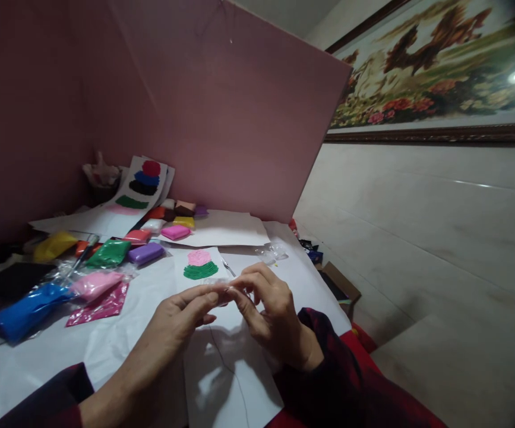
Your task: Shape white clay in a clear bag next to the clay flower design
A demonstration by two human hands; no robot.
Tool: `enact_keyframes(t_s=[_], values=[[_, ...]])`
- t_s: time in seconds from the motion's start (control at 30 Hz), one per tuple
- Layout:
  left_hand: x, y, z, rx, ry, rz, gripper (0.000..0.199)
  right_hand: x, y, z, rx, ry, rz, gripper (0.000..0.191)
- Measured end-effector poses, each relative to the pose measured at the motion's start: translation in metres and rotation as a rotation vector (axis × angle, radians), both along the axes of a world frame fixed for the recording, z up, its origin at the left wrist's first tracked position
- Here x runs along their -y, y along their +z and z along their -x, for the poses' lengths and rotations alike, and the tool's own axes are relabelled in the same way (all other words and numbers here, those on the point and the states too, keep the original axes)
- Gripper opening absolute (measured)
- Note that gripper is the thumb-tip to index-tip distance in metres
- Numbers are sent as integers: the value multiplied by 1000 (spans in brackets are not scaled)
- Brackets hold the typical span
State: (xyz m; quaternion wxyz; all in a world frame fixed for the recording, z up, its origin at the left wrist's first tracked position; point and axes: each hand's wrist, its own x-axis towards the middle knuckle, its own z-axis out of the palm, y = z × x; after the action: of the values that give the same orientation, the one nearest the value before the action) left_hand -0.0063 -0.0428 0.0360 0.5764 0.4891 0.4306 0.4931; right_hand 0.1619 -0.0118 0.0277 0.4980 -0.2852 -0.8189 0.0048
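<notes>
My left hand and my right hand meet over the white-covered table, fingertips pinched close together. Between them is something small and pale, mostly hidden by the fingers; I cannot make out what it is. Just beyond the hands lies a white sheet bearing a pink patch over a ridged green patch. A slim metallic tool rests beside that sheet, partly behind my right hand. Below the hands, a thin dark line like a thread runs down over white paper.
Bagged coloured clay lies to the left, including blue, green and purple packets. A propped sheet with coloured patches stands behind. Crumpled clear plastic sits at the right. A pink panel rises behind the table.
</notes>
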Motion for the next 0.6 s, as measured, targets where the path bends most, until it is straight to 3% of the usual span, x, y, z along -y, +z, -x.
enact_keyframes(t_s=[0.17, 0.27, 0.37, 0.47, 0.6], values=[[0, 3, -2, 91, 2, 95, 29, 0, 3, 2, -233, 22, 243, 13], [0, 3, -1, 118, -2, 109, 30, -1, 4, 2, -289, 52, 309, 15], [-1, 1, 0, 120, 8, 70, 29, -2, 1, 1, -203, 46, 203, 8], [-2, -1, 1, 97, 25, 35, 26, -2, -3, 0, -65, -48, 46, 21], [-1, 0, 2, -12, 21, -3, 26, -1, -5, 1, -41, -68, 39, 17]])
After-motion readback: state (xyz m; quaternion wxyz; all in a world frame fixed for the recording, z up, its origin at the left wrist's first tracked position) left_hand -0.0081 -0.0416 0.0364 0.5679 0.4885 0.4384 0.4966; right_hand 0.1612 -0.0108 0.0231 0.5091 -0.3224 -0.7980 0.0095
